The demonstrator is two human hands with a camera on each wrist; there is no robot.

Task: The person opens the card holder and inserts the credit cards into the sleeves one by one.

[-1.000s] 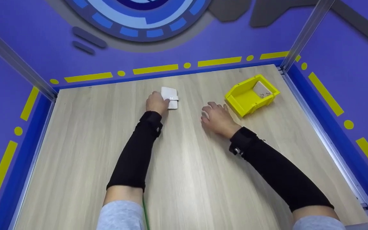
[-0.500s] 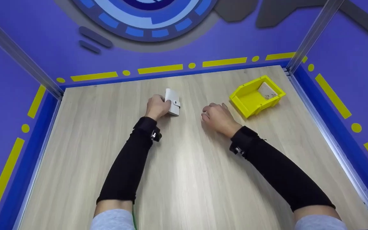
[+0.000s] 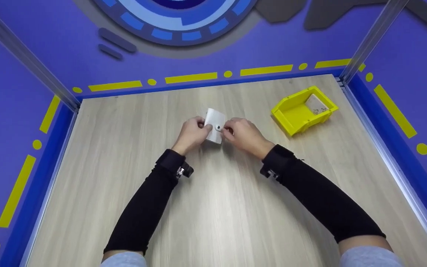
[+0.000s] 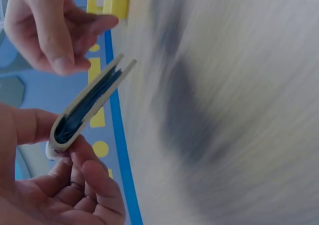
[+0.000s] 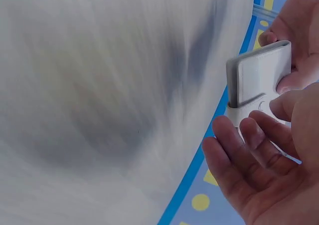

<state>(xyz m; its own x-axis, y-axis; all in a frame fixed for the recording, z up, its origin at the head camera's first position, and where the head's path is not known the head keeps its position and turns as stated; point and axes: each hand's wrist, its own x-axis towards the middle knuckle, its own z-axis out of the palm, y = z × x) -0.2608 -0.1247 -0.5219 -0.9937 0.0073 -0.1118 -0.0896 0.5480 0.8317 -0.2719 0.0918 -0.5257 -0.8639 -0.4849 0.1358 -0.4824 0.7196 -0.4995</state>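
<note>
A white wallet (image 3: 213,120) was held in the air above a pale wood tabletop (image 3: 213,207), between a person's two hands and to the left of a yellow bin (image 3: 295,115). The left hand (image 3: 192,131) pinched it firmly near the folded spine, thumb on the front cover and fingers behind, a hold that appeared chosen to leave the strap (image 5: 244,110) and its round snap (image 3: 218,127) uncovered and facing the right hand (image 3: 244,134). The right hand's fingers curved loosely with space between thumb and fingertips, gripping nothing that could be made out; it hung close by the strap, though whether skin met it could not be told. From the left wrist, the wallet's covers stood slightly parted at the unbound edge, dark bluish leaves (image 4: 84,108) packed between them, probably the reason for its thickness.

The bin sat at an angle near the far right corner, its low front turned toward the hands, presumably for easy reach. Inside, a light-coloured piece (image 3: 315,104) leaned at the back, carrying small dark marks too fine to read.

No brand or lettering could be read on the wallet; the snap showed only a plain round outline. The purple-blue wall (image 3: 61,44) bore yellow dashes and dots, with no legible words in view.
</note>
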